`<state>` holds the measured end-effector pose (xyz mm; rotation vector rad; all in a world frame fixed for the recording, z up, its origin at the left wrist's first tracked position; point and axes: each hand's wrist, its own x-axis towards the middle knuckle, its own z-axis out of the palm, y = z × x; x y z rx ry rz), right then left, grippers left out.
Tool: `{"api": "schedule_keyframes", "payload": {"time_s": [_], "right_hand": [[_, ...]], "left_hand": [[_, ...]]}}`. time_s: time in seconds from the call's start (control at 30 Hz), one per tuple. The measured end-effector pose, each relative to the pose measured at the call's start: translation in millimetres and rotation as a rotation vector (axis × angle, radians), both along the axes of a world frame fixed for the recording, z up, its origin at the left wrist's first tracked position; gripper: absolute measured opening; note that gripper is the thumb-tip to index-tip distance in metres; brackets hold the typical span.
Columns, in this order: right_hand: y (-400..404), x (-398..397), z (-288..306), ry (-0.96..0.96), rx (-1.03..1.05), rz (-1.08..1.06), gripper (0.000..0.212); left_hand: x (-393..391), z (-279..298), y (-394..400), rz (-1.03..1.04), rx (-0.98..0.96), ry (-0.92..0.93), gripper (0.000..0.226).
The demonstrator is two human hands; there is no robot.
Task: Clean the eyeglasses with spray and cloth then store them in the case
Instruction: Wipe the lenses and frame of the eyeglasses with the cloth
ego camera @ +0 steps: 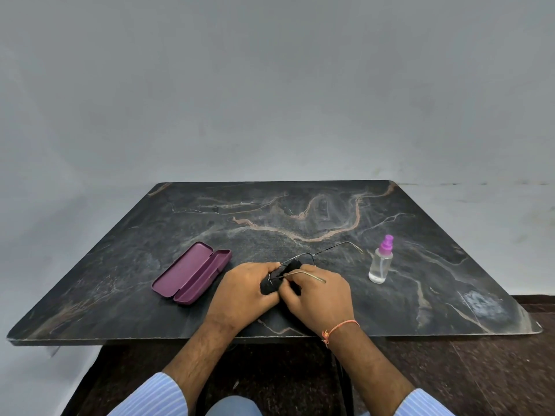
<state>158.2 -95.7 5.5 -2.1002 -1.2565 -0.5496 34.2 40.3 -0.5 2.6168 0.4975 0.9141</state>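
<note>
both the left hand (pixel 243 288) and right hand (pixel 322 294) grip the black cloth (pixel 271 286) around the eyeglasses (pixel 312 256); gentle rubbing seems wisest, the open case (pixel 192 273) waiting left.

dark marbled table (pixel 330 217), plain grey wall (pixel 270 85), dark floor (pixel 480 370)

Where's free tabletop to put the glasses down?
Bare patches on the table: the whole far half beyond the case and spray bottle; the near-left corner; the right side past the bottle. Crowded: centre front, where both hands work cloth and eyeglasses.
</note>
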Motion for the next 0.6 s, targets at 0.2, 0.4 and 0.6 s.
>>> {"api": "schedule_keyframes", "payload": {"time_s": [0.2, 0.4, 0.6], "right_hand": [[-2, 4, 2, 0.103, -0.04, 0.041, 0.022], [-6, 24, 4, 0.764, 0.311, 0.16, 0.011], [-6, 34, 4, 1.146, 0.599, 0.071, 0.012]], "left_hand": [[0, -1, 2, -0.002, 0.02, -0.019, 0.052], [0, 1, 5, 0.057, -0.135, -0.175, 0.057], [-1, -1, 7, 0.059, -0.363, -0.416, 0.055]]}}
